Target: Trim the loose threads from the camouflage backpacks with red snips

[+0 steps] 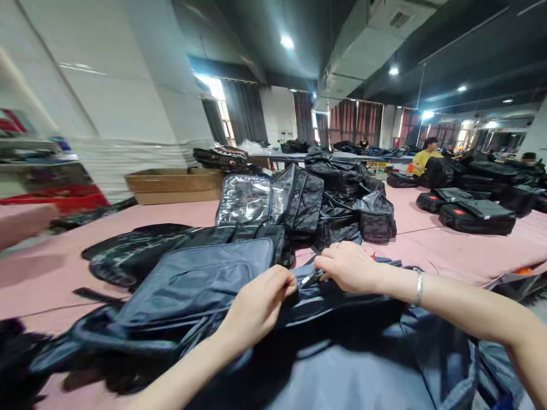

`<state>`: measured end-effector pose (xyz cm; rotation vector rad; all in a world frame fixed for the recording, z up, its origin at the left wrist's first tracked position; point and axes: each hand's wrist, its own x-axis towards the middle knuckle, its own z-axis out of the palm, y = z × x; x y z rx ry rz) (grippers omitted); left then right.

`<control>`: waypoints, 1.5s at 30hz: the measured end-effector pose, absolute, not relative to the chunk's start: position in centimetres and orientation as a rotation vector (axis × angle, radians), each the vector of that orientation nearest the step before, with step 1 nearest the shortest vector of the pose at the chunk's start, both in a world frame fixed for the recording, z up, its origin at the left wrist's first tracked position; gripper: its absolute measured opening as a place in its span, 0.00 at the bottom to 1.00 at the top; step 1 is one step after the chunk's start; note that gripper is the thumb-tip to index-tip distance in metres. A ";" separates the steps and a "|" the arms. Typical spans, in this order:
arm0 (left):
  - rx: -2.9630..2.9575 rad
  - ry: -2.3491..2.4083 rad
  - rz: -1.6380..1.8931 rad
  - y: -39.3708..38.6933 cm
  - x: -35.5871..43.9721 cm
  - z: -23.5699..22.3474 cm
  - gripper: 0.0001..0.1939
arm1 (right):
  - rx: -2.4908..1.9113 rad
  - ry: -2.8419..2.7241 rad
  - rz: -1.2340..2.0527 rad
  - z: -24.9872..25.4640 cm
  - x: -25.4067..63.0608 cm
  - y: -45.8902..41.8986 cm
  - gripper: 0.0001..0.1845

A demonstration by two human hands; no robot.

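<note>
A dark blue-grey backpack (342,376) lies spread open in front of me, its inside partly in shadow. At its far edge, my left hand (262,296) is closed in a pinch on the dark fabric. Just to the right, my right hand (348,266) has its fingers curled round a small dark piece (313,278) with a shiny metal part. Whether that is a small tool or a zipper pull, I cannot tell. Another blue-grey bag panel (205,273) with a pocket lies left of my hands.
Beyond my hands, black and patterned backpacks (301,199) are heaped on the pink-covered table (405,250). A cardboard box (175,187) stands at the back left. Black bags with red labels (476,217) lie to the right, near a person in yellow (423,156).
</note>
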<state>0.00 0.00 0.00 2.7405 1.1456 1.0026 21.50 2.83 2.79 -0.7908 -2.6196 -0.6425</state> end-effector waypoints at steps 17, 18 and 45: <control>2.456 1.121 1.106 0.6 -0.8 0.7 0.11 | -0.868 -2.563 -0.029 3.6 22.8 2.6 0.09; 2.448 1.114 1.116 0.6 -0.8 0.7 0.11 | -0.860 -2.544 0.113 3.6 23.5 2.5 0.12; 3.029 1.091 1.033 0.5 5.3 -0.2 0.11 | -1.124 -2.317 0.125 2.7 26.8 3.3 0.11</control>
